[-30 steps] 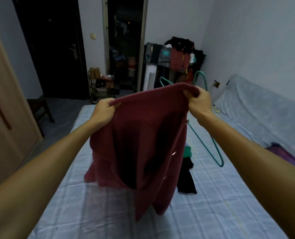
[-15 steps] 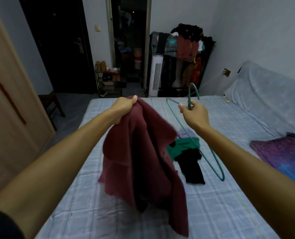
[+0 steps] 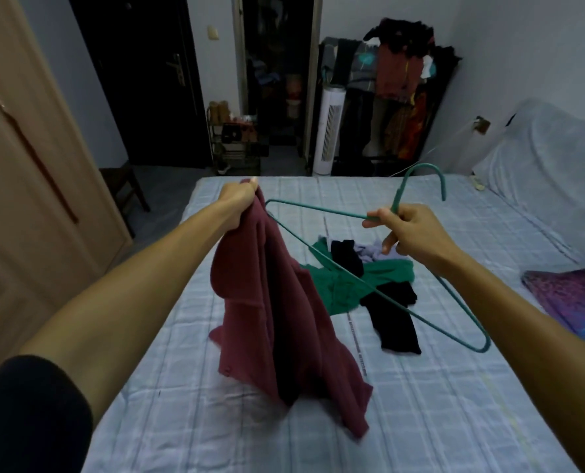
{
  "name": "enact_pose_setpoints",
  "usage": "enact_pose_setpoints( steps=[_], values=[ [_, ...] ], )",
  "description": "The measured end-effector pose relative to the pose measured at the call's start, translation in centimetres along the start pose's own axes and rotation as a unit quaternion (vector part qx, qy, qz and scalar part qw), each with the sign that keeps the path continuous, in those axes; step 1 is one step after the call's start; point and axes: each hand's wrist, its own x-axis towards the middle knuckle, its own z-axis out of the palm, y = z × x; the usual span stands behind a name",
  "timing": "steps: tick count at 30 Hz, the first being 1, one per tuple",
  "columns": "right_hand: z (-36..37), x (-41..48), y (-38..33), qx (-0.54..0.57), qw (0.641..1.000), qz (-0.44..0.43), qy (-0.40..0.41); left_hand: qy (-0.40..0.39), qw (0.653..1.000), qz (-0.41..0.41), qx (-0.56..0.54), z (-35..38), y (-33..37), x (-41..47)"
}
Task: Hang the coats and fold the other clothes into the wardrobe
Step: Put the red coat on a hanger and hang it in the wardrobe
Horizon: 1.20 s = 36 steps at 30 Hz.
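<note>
At mid-frame, the left hand [image 3: 238,199] clenched the maroon coat [image 3: 284,319] by its top, while the right hand [image 3: 410,230] gripped the hanger [image 3: 352,274] at its neck. Limp, the coat draped onto the bed [image 3: 455,404].

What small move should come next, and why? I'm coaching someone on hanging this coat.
Probably slide the green hanger's far tip into the maroon coat: the left hand pinches the coat's top, the right hand grips the hanger by its hook, and its tip already sits beside the coat.
</note>
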Motion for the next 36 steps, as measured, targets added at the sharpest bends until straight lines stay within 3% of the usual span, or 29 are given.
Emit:
enact_pose_setpoints(
  steps=[5,11,17,23,26,29,31,36],
  values=[
    [-0.4,0.3,0.6,0.039,0.999,0.005,0.029,0.027,0.999,0.014,0.011,-1.3,-0.4,1.1],
    [1.7,0.2,0.5,-0.050,0.998,-0.022,-0.038,-0.031,0.996,0.067,0.045,0.3,0.0,1.5],
    [4.2,0.7,0.7,-0.072,0.996,-0.037,-0.029,-0.057,0.992,0.107,0.039,2.6,1.5,0.7],
    [11.7,-0.3,2.6,-0.091,0.994,-0.055,0.013,-0.150,0.980,0.130,-0.016,7.2,2.0,-1.5],
    [13.0,-0.9,3.2,-0.027,0.995,-0.034,0.093,-0.199,0.968,0.152,-0.002,7.7,1.4,-2.3],
    [11.7,-0.4,2.3,0.040,0.986,-0.040,0.155,-0.224,0.940,0.236,0.098,6.7,0.2,-2.5],
    [11.6,-0.3,1.8,0.051,0.984,-0.052,0.165,-0.218,0.896,0.316,0.224,6.4,-0.5,-2.6],
    [13.1,-0.8,2.9,0.089,0.978,-0.023,0.186,-0.233,0.816,0.337,0.408,4.9,-3.5,-1.5]
  ],
)
